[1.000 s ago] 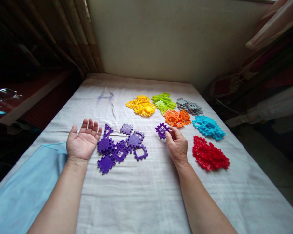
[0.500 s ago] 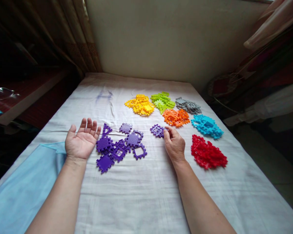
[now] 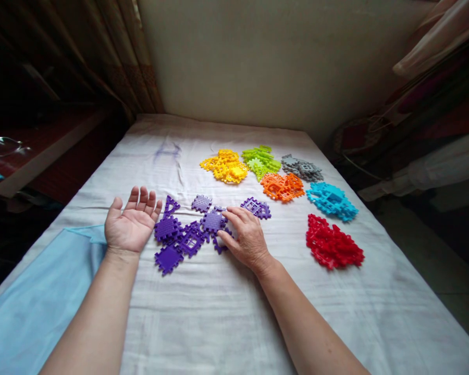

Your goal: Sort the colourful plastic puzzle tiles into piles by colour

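Palm up, my left hand [image 3: 130, 224] rests on the cloth with its fingers spread and nothing in it. Just right of it lies a loose group of purple interlocking plastic tiles [image 3: 168, 259], some solid, some with window openings, one a triangle [image 3: 171, 205]. My right hand [image 3: 245, 237] reaches over the right side of this group, thumb and fingers apart. Its fingertips are at a purple tile [image 3: 213, 221] and partly cover another below it; whether they touch is hard to tell. Beyond the hand, a separate pair of purple tiles [image 3: 254, 206] lies overlapped.
Piles of yellow [image 3: 225, 166], lime green [image 3: 261, 162], grey [image 3: 301, 168], orange [image 3: 282, 187], light blue [image 3: 332, 201] and red [image 3: 333, 244] tiles stand at the back and right of the bed-like surface [image 3: 203, 323]. Light blue fabric [image 3: 50, 302] lies at the left. A wall [image 3: 234, 62] borders the back.
My right hand has let go of a purple tile at the separate spot and moved left to the purple group, its fingers opening. My left hand has stayed put.
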